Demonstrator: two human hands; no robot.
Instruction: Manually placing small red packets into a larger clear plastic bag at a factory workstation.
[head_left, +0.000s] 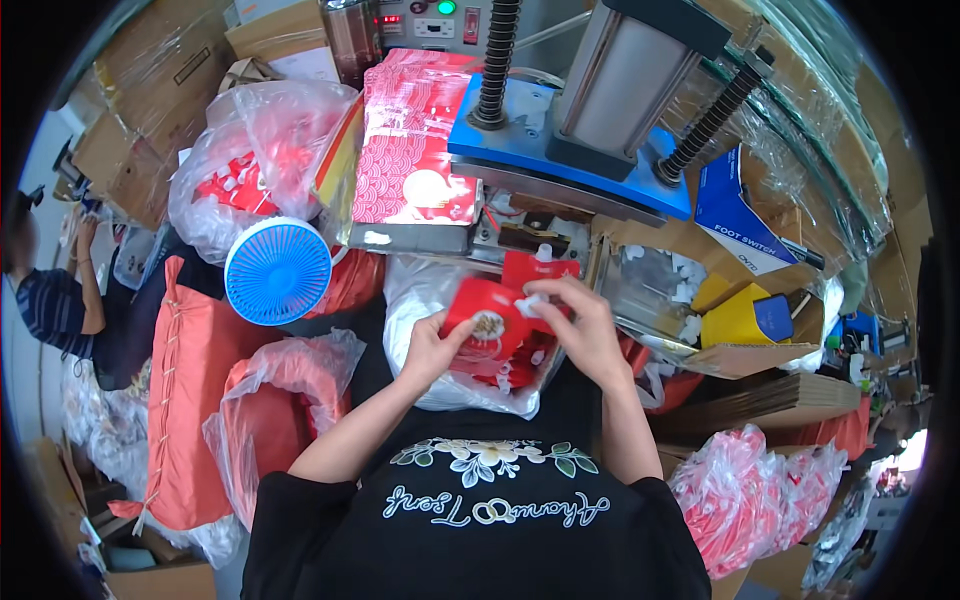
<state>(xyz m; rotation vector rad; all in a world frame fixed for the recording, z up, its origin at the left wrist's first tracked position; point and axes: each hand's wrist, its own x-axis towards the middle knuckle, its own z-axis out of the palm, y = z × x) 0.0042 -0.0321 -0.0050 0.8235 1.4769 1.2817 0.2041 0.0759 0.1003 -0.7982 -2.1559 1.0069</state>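
Note:
My left hand is closed on the edge of a red pouch with a round printed picture on its front. At the pouch's right side, my right hand pinches a small white plastic spout. Whether the spout sits inside the pouch opening or only beside it, I cannot tell. Just beyond, a second red pouch with a white spout on top lies at the press's front. Below my hands, a white plastic bag holds several more red pouches.
A blue press with black-sprung posts stands ahead. To its right, an open box holds white spouts. A blue fan, bags of red pouches and a red bundle fill the left. Another person sits at far left.

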